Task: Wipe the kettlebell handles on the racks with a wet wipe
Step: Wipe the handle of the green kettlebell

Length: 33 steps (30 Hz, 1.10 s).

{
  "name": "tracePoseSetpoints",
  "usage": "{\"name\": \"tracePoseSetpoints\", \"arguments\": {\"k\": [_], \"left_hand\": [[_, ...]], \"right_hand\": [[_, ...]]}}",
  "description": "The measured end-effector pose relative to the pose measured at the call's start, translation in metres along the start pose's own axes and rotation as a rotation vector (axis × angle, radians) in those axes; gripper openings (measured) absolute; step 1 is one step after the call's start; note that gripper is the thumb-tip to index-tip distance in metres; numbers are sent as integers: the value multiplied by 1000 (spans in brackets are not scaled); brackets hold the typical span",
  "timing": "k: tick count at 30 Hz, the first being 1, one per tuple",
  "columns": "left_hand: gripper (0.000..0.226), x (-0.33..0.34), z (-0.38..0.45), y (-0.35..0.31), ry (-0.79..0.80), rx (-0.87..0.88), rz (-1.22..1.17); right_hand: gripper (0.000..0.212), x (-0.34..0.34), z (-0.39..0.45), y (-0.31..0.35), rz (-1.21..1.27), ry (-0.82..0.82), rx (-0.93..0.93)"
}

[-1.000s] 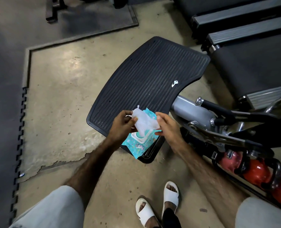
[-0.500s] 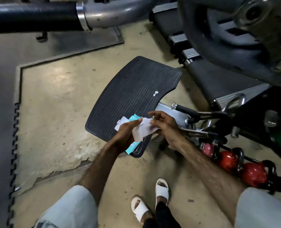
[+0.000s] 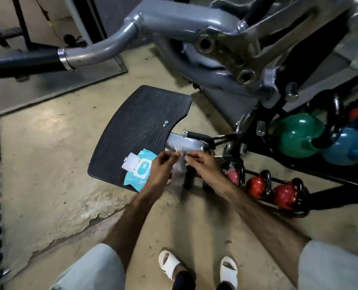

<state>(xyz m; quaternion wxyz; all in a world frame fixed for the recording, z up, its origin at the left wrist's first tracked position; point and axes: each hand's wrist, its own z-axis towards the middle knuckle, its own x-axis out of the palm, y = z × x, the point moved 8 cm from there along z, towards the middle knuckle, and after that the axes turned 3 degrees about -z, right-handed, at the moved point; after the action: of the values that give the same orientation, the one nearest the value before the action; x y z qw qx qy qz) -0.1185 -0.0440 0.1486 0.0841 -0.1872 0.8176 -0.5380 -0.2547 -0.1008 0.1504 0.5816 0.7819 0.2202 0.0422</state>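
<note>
both hands are up in front, fingertips almost meeting over a wipe (image 3: 179, 171). the left hand (image 3: 162, 168) pinches its top edge between thumb and fingers, and the right hand (image 3: 204, 164) pinches the same edge just beside it. the wipe hangs down limp between the two hands, a pale, slightly blurred strip.

the pack (image 3: 139, 173) lies on the near end of the ribbed black footplate (image 3: 136, 126), its white lid flipped open to the left, partly hidden behind the left wrist. a small pale key-like bit (image 3: 166, 123) sits further up the footplate, well apart from the pack.

the kettlebells are off to the right. two red kettlebells (image 3: 284, 195) sit on the low rack (image 3: 320, 197) by the floor, black handles up, with a pink one (image 3: 233, 177) just beside the right wrist. higher up, a green kettlebell (image 3: 297, 136) and a blue kettlebell (image 3: 345, 147) sit side by side, touching. neither hand touches any handle.

a grey machine arm (image 3: 173, 24) crosses the top. white sandals (image 3: 169, 263) stand on the worn concrete floor (image 3: 48, 164).
</note>
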Motion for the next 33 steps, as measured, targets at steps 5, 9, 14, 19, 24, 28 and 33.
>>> {"name": "tracePoseSetpoints", "arguments": {"k": [5, 9, 14, 19, 24, 28, 33], "left_hand": [[47, 71, -38, -1, 228, -79, -2], [26, 116, -66, -10, 174, 13, -20], [49, 190, -103, -8, 262, -100, 77], [33, 268, -146, -15, 395, -217, 25], [19, 326, -168, -42, 417, -26, 56], [19, 363, -183, -60, 500, 54, 174], [20, 370, -171, -72, 451, 7, 129]], "right_hand": [[26, -54, -34, -24, 253, -57, 165], [17, -113, -71, -43, 367, -50, 259], [21, -193, -124, -51, 502, -36, 364], [33, -257, -160, -45, 696, -26, 319], [38, -304, -187, -44, 632, 3, 252], [46, -328, -187, -44, 467, -68, 162], [17, -344, -187, -45, 476, -124, 171]]}}
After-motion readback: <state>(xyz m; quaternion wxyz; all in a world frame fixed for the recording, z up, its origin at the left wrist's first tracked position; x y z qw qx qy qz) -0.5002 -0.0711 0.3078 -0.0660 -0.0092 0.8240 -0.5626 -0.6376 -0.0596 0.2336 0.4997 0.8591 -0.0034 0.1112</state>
